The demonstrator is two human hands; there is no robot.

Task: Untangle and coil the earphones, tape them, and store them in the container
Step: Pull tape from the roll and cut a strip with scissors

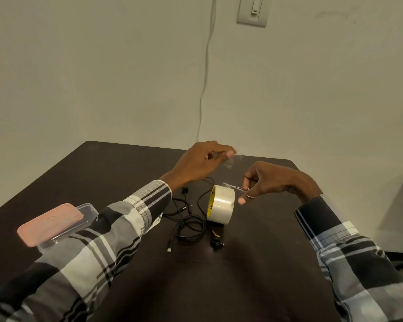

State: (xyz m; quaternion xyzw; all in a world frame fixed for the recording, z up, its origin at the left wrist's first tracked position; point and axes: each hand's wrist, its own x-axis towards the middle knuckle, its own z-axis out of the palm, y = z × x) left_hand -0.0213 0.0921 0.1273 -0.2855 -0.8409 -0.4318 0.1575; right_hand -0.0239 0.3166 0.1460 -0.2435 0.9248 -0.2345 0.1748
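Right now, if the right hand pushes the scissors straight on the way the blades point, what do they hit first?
Likely the tape roll: the right hand holds the scissors with blades aimed left at its top edge. Depth is unclear; they might pass just above it.

We see a dark table (254, 275) against the wall. On it: a tape roll (221, 203) on its edge, black earphones (190, 225) coiled beside it, and a pink-lidded clear container (56, 225) far left.

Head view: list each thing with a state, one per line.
Tape roll: standing on edge on the table.
Tape piece: cut free, pinched by left hand.
Scissors: held in right hand.
Coiled earphones: untaped.
Container: lidded.
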